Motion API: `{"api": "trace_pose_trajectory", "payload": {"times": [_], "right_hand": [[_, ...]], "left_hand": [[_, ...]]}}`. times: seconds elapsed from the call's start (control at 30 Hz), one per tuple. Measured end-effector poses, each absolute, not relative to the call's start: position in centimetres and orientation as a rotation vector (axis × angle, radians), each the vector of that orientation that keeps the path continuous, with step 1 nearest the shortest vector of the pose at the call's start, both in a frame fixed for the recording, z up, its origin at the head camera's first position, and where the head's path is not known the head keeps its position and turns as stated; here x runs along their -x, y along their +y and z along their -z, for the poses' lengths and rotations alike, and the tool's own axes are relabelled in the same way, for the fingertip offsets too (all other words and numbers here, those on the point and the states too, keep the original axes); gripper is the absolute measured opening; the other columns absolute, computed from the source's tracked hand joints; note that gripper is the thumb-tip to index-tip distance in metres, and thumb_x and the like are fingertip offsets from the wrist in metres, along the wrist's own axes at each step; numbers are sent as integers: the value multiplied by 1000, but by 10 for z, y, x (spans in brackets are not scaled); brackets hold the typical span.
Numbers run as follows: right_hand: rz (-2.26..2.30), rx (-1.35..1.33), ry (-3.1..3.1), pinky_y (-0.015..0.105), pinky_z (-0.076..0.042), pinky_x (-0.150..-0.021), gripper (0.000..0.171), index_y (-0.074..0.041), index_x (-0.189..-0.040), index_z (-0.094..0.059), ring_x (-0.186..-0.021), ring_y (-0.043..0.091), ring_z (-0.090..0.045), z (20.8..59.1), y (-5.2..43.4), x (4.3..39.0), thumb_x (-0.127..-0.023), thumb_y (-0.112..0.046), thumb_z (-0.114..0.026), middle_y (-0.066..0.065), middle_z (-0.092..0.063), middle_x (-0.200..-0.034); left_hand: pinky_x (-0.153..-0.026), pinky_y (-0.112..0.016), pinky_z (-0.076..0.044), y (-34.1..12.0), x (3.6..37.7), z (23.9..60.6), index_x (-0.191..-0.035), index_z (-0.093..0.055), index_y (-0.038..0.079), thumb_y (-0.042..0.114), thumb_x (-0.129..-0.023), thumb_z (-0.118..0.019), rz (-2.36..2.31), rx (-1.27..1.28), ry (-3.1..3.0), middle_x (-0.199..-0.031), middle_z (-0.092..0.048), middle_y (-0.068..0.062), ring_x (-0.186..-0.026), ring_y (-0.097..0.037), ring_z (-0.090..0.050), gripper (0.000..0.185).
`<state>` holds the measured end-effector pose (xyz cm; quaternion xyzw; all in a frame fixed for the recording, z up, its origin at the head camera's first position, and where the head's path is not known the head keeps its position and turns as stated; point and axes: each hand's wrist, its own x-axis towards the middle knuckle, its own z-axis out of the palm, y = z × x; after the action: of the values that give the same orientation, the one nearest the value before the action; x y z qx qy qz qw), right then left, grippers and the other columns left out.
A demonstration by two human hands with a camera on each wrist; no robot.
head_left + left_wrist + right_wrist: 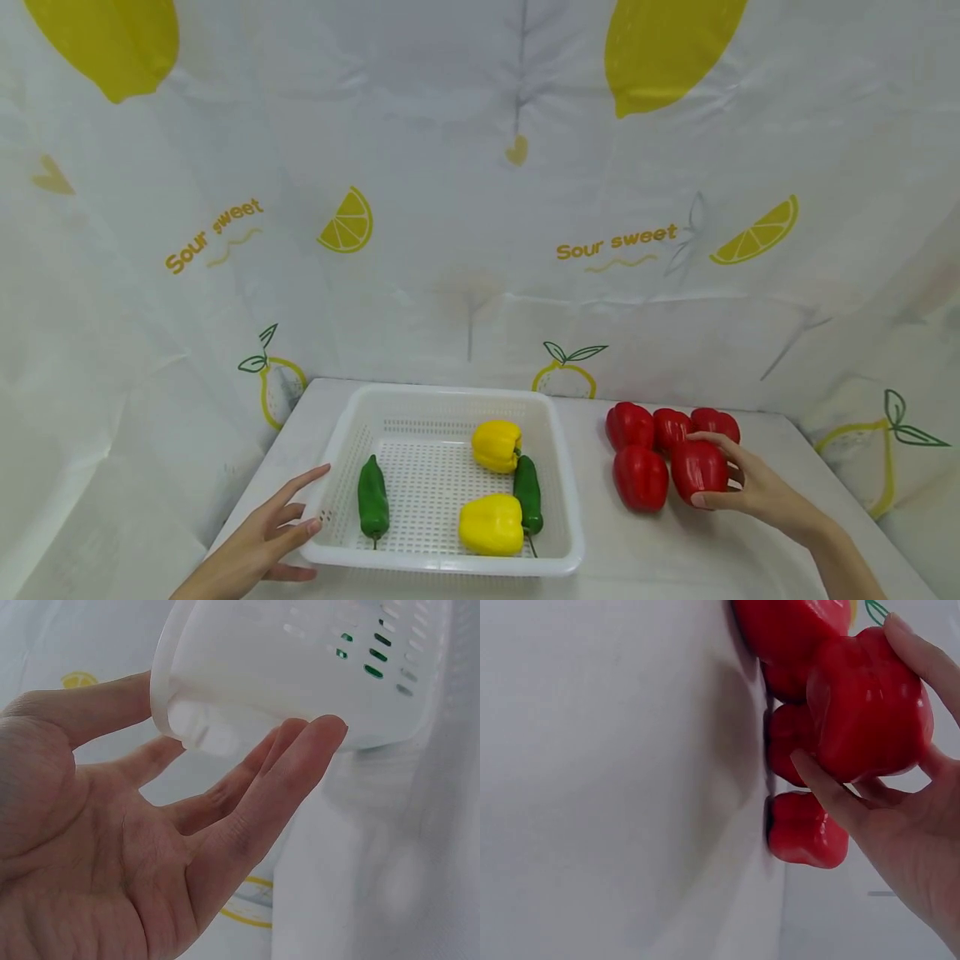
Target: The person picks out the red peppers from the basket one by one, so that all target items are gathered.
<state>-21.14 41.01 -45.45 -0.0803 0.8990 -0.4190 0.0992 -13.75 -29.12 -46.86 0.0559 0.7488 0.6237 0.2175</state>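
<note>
Glossy red plastic bell pepper (698,469) gripped in right hand (753,492), at the near right of a five-pepper cluster. White perforated plastic basket (339,437) flat on the table, left hand (258,546) at its near-left corner.

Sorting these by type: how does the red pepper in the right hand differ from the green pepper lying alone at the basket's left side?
The blocky red bell pepper sits on the table outside the white plastic basket, gripped by the right hand. The long slim green pepper lies inside the basket, untouched. Both look glossy.
</note>
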Motion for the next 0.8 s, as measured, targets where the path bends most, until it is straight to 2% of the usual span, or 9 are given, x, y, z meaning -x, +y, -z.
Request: {"api": "trace_pose_trajectory", "payload": {"times": [0.1, 0.23, 0.3, 0.53, 0.8], "right_hand": [[1205, 232, 2660, 40, -69, -81, 91, -2, -159, -33, -133, 54, -51, 459, 412, 213, -90, -26, -86, 36, -42, -153], [1160, 231, 2678, 35, -68, -81, 89, -1, -158, -36, -129, 39, -56, 467, 414, 214, -89, -26, -87, 33, -51, -147], [1152, 232, 2673, 34, -67, -81, 91, -1, -158, -36, -129, 37, -56, 470, 414, 213, -88, -26, -88, 32, -51, -147], [1184, 245, 2650, 36, -68, -82, 93, 1, -158, -36, -129, 45, -56, 477, 411, 213, -86, -24, -90, 36, -46, -149], [1184, 229, 2667, 34, -67, -83, 99, -1, -162, -30, -131, 49, -54, 479, 410, 212, -87, -25, -89, 37, -43, -152]], "left_hand": [[-91, -57, -67, -292, 137, 468, -175, -12, 24, 28, -113, -58, -1726, -167, 2079, -149, -52, -31, -125, -31, -65, 77], [-91, -57, -67, -292, 137, 468, -175, -11, 24, 28, -113, -57, -1726, -179, 2078, -148, -52, -31, -125, -31, -65, 77], [-91, -56, -67, -292, 137, 467, -175, -11, 24, 27, -113, -57, -1725, -179, 2078, -149, -52, -31, -125, -30, -65, 77], [-89, -55, -68, -292, 136, 468, -175, -10, 22, 26, -114, -57, -1718, -184, 2079, -146, -54, -29, -123, -28, -66, 77], [-89, -56, -68, -293, 136, 469, -175, -11, 21, 24, -114, -56, -1721, -207, 2080, -148, -53, -33, -124, -30, -66, 75]]}}
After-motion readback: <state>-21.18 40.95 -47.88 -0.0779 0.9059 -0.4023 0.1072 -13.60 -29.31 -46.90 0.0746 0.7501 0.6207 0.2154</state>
